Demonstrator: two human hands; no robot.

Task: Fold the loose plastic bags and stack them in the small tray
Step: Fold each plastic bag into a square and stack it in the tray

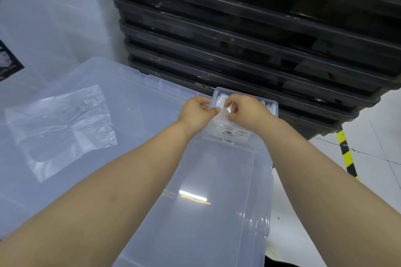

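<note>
left hand (pixel 196 110) and right hand (pixel 246 109) pinch a folded bag (pixel 224 113) over the small tray (pixel 273 106)
fingers of both hands curled on it. one loose bag (pixel 60 128) lies flat on the clear bin lid (pixel 141 97), well left of the tray.

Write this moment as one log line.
step: folded bag into small tray | right hand: pinches bag | left hand: grips tray edge | waiting: loose bag on bin
</note>
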